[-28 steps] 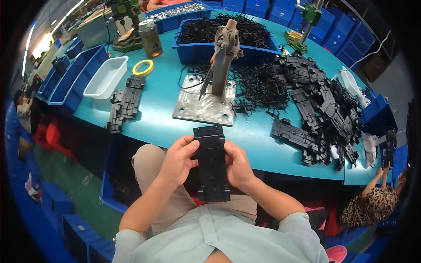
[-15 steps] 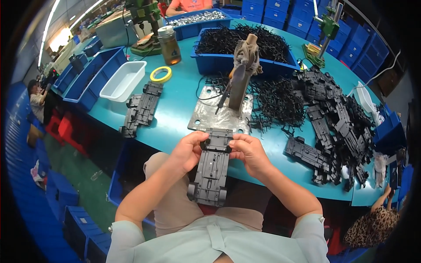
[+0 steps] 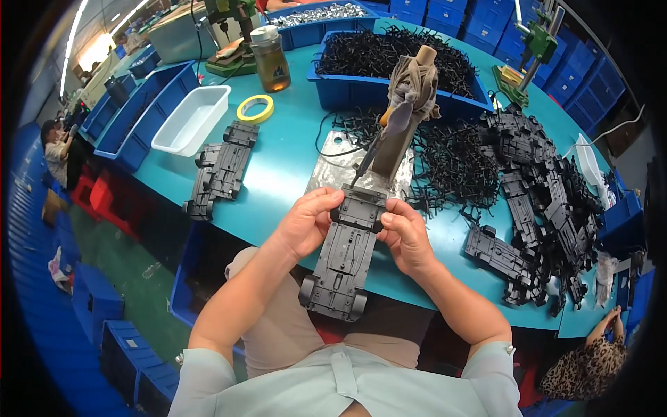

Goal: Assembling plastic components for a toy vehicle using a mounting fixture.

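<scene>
Left hand (image 3: 309, 221) and right hand (image 3: 408, 238) pinch a black chassis (image 3: 343, 254), far face hidden; a blue bin (image 3: 347, 92) holds apparently tangled black pieces (image 3: 389, 59).

We are holding our forearms (image 3: 240, 299) forward, converging; our left hand (image 3: 306, 222) and right hand (image 3: 408, 242) are facing each other, fingers curled, thumbs (image 3: 328, 202) lying uppermost.

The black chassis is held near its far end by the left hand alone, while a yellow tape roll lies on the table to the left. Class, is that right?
Not quite: the left hand is not alone. The head view shows the right hand also holding the black chassis near its far end. The yellow tape roll does lie on the table to the left.
</scene>
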A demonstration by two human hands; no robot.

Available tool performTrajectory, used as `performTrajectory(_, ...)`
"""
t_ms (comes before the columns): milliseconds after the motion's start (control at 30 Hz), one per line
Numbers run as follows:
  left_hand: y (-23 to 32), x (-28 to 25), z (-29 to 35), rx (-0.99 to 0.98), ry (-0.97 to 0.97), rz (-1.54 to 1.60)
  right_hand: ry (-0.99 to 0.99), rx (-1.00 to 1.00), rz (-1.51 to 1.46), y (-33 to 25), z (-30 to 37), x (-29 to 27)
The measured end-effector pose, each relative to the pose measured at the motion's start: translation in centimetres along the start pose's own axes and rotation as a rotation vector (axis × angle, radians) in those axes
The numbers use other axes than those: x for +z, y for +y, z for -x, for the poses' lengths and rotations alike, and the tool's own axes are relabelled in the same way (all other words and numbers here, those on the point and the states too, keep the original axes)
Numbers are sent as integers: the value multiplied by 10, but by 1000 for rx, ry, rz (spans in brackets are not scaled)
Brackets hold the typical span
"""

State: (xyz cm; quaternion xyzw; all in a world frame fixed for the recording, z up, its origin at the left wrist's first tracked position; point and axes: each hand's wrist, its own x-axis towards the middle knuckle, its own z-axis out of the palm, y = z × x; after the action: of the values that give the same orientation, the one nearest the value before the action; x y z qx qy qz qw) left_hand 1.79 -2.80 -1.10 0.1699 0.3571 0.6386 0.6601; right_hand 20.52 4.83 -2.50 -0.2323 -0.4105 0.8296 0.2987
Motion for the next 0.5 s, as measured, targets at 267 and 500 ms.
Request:
performTrajectory(267, 1, -1, -3, -12, 0, 20, 25, -41, -11, -6, 2, 11)
performTrajectory(500, 2, 6, 0, 8, 27, 19, 16, -32, -16, -5, 2, 5)
